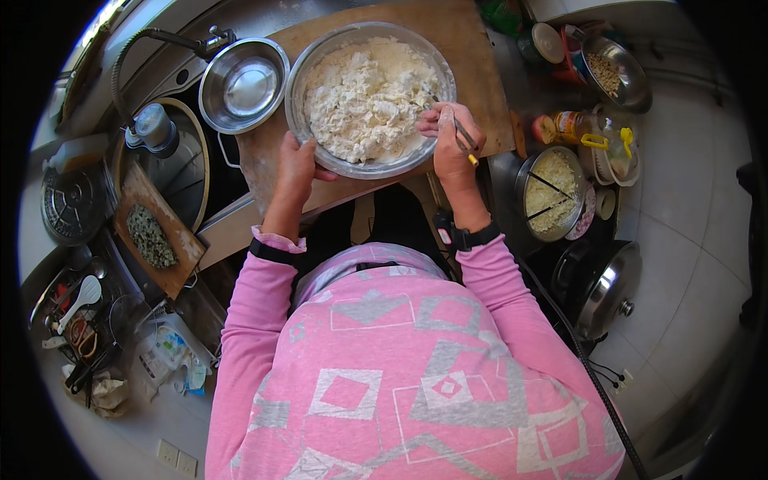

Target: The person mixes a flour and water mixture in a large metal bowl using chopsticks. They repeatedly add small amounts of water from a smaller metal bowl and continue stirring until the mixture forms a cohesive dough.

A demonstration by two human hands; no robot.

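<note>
A wide metal bowl (375, 173) holds shaggy, floury dough (369, 99) and stands on a wooden board (474, 66). At the bowl's lower left rim is my left hand (298, 162), its thumb on the rim and its fingers around the outside. My right hand (453, 138) grips a pair of dark chopsticks (465, 143) with yellowish ends, over the bowl's right side. Their far tips reach into the dough and are partly hidden by it and by my fingers. An empty stainless steel bowl (245, 87) sits just left of the dough bowl.
Left are a faucet (213, 43), a round basin (204, 174) and a small board (192, 246) with chopped dark filling. Right stand a bowl of chopped pale vegetable (552, 192) with chopsticks across it, oil bottles (570, 126), a bowl of nuts (630, 78) and a lidded pot (606, 294).
</note>
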